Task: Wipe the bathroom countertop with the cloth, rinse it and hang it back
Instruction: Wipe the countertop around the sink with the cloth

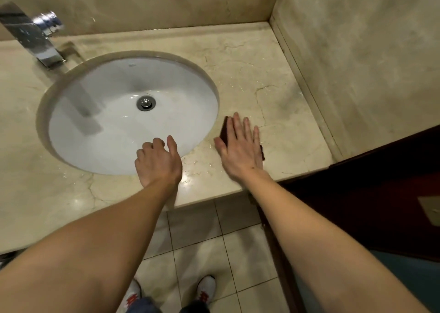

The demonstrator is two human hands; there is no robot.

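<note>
— Where is the cloth (223, 131)?
— Mostly hidden under the right hand (240, 146); only dark edges show beside the grip, on the counter (273, 79).
— And that grip?
— Flat, fingers spread, pressing the cloth down.
— The sink (114, 146)?
— Nothing in it but the drain (146, 103). The left hand (158, 162) hangs loosely curled over its near rim, holding nothing.

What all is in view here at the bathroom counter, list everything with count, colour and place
countertop: one, beige marble, across the frame
sink: one, white, oval, set in the countertop
drain: one, chrome, sink bottom
faucet: one, chrome, upper left
cloth: one, dark maroon, flat on the countertop right of the sink
floor tiles: beige, below the counter edge
shoes: two, white and red, bottom
left hand: loosely curled, at sink's front rim
right hand: fingers spread, flat on cloth
</note>
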